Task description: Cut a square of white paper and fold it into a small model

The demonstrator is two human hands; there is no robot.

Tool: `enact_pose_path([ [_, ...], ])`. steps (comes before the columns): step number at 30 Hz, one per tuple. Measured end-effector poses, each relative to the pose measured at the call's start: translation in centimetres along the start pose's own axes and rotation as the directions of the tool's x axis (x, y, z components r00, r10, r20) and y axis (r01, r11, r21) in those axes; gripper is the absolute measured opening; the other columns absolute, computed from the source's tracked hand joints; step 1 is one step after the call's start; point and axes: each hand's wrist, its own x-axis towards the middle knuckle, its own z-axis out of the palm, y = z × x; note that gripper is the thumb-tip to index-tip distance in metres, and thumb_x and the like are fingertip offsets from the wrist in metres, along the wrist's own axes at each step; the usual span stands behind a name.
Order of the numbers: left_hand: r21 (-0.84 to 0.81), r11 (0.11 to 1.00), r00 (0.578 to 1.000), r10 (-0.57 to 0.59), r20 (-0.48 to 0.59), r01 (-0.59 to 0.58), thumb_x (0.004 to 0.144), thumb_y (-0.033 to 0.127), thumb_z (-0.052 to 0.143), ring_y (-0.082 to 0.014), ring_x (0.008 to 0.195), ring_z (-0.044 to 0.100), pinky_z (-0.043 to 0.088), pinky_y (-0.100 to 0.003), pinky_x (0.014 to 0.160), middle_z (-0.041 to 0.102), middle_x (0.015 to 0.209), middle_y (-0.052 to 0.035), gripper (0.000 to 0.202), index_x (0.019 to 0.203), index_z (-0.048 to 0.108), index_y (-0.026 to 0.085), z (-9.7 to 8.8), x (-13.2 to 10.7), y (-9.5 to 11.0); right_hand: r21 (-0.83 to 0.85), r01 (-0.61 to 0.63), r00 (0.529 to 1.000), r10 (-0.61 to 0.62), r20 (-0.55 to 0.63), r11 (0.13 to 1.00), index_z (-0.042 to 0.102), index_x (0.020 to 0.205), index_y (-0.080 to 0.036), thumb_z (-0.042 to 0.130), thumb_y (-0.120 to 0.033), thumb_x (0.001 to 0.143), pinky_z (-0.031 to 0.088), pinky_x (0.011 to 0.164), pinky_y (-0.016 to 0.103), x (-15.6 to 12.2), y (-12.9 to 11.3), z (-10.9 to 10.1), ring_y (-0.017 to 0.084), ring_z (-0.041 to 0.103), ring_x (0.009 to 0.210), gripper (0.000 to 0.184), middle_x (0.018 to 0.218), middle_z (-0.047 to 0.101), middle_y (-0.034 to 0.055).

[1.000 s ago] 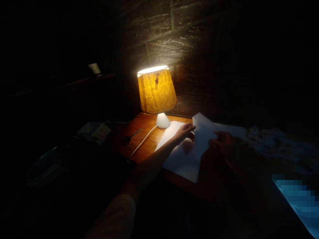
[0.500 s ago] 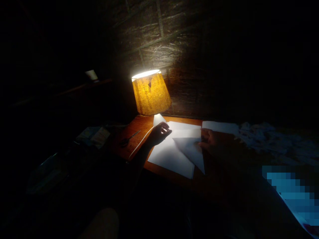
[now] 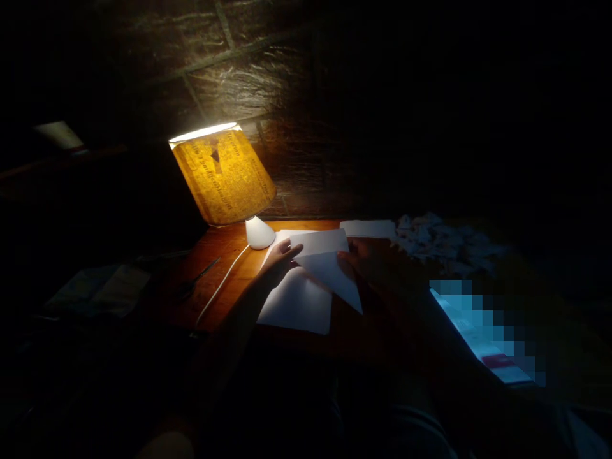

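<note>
A folded sheet of white paper (image 3: pixel 321 245) is held above the desk between my two hands. My left hand (image 3: pixel 280 260) pinches its left edge, thumb on top. At its right edge my right hand (image 3: pixel 356 257) grips it, the thumb lying on the near face; the other fingers are in shadow. The sheet's lower part tapers to a pointed corner on the right. Under it, more white sheets (image 3: pixel 296 306) lie flat on the wooden desk (image 3: pixel 229 255).
A lit lamp (image 3: pixel 224 175) with its white cord stands at the back left. Scissors (image 3: pixel 201 278) lie left of the cord. Behind the right hand are a strip of white paper (image 3: pixel 367 228) and a heap of crumpled paper pieces (image 3: pixel 440 242). A glowing screen (image 3: pixel 478 338) is at right.
My left hand has come down onto the paper's left edge and now grips it. The sheet has been raised slightly. The view has turned right.
</note>
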Motion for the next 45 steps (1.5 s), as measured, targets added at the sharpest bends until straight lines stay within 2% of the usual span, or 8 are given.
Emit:
enact_pose_path([
  [10, 0.032, 0.997, 0.997, 0.071, 0.028, -0.072, 0.058, 0.030, 0.095, -0.0149, 0.073, 0.071, 0.058, -0.025, 0.066, 0.078, 0.095, -0.0083, 0.053, 0.103, 0.074, 0.012, -0.4, 0.0, -1.4, 0.026, -0.047, 0.998, 0.048, -0.044, 0.999, 0.062, 0.080, -0.022, 0.065, -0.022, 0.074, 0.054, 0.076, 0.034, 0.5, -0.1, -0.3, 0.021, 0.069, 0.082, 0.007, 0.089, 0.074, 0.0047],
  [19, 0.056, 0.993, 0.993, 0.102, 0.051, -0.105, 0.062, 0.038, 0.095, -0.0121, 0.061, 0.066, 0.054, -0.024, 0.063, 0.071, 0.067, -0.0029, 0.037, 0.078, 0.073, 0.012, -0.8, 0.3, -1.9, -0.019, -0.038, 0.999, 0.038, -0.010, 0.999, 0.056, 0.074, -0.024, 0.064, -0.019, 0.069, 0.049, 0.059, 0.031, 0.0, -1.0, -0.6, 0.023, 0.065, 0.069, 0.012, 0.069, 0.066, 0.0026],
  [26, 0.184, 0.974, 0.990, 0.119, 0.077, -0.131, 0.064, 0.040, 0.091, -0.0142, 0.062, 0.066, 0.052, -0.026, 0.065, 0.073, 0.071, -0.0043, 0.034, 0.077, 0.074, 0.014, -1.3, 0.3, -1.5, -0.139, 0.131, 0.990, -0.123, 0.063, 0.982, 0.066, 0.072, -0.021, 0.073, -0.029, 0.068, 0.048, 0.064, 0.030, 0.5, 0.3, -2.1, 0.019, 0.063, 0.069, 0.011, 0.075, 0.069, 0.0023],
  [29, 0.395, 0.893, 0.975, 0.184, 0.123, -0.218, 0.069, 0.037, 0.085, -0.0170, 0.071, 0.068, 0.051, -0.027, 0.068, 0.077, 0.080, -0.0080, 0.026, 0.080, 0.077, 0.015, -1.9, 0.4, -1.4, -0.293, 0.270, 0.961, -0.238, 0.140, 0.917, 0.072, 0.079, -0.020, 0.071, -0.021, 0.070, 0.048, 0.069, 0.030, 0.7, 1.0, -2.4, 0.020, 0.065, 0.074, 0.009, 0.083, 0.074, 0.0039],
  [33, 0.698, 0.600, 0.919, 0.300, 0.256, -0.391, 0.073, 0.025, 0.076, -0.0199, 0.077, 0.063, 0.049, -0.029, 0.070, 0.077, 0.084, -0.0073, 0.010, 0.081, 0.078, 0.020, -2.4, 0.4, -1.2, -0.490, 0.457, 0.889, -0.355, 0.290, 0.743, 0.073, 0.080, -0.019, 0.058, -0.004, 0.074, 0.046, 0.074, 0.030, 0.9, 1.6, -2.6, 0.020, 0.066, 0.080, 0.022, 0.089, 0.075, 0.0058],
  [37, 0.771, 0.377, 0.847, 0.364, 0.387, -0.513, 0.075, 0.019, 0.070, -0.0240, 0.088, 0.065, 0.051, -0.037, 0.085, 0.077, 0.093, -0.0073, 0.018, 0.092, 0.076, 0.020, -2.0, 0.1, -0.9, -0.510, 0.526, 0.849, -0.388, 0.359, 0.680, 0.071, 0.083, -0.017, 0.060, -0.003, 0.074, 0.045, 0.075, 0.031, 0.9, 1.6, -2.5, 0.021, 0.065, 0.083, 0.021, 0.090, 0.073, 0.0059],
  [42, 0.677, 0.323, 0.750, 0.305, 0.587, -0.661, 0.073, 0.003, 0.057, -0.0257, 0.100, 0.069, 0.052, -0.042, 0.094, 0.078, 0.104, -0.0088, 0.034, 0.097, 0.075, 0.020, -0.8, -0.6, -0.4, -0.502, 0.528, 0.844, -0.360, 0.398, 0.684, 0.069, 0.083, -0.018, 0.059, 0.002, 0.073, 0.046, 0.076, 0.029, 0.9, 1.5, -2.4, 0.020, 0.065, 0.084, 0.024, 0.091, 0.072, 0.0056],
  [45, 0.669, 0.326, 0.744, 0.283, 0.605, -0.668, 0.071, 0.002, 0.058, -0.0260, 0.106, 0.070, 0.054, -0.043, 0.095, 0.077, 0.113, -0.0100, 0.035, 0.096, 0.074, 0.020, -0.4, -1.1, -0.2, -0.509, 0.535, 0.840, -0.359, 0.407, 0.674, 0.070, 0.083, -0.018, 0.053, 0.005, 0.072, 0.047, 0.081, 0.030, 0.9, 1.5, -2.3, 0.020, 0.066, 0.089, 0.030, 0.094, 0.073, 0.0057],
])
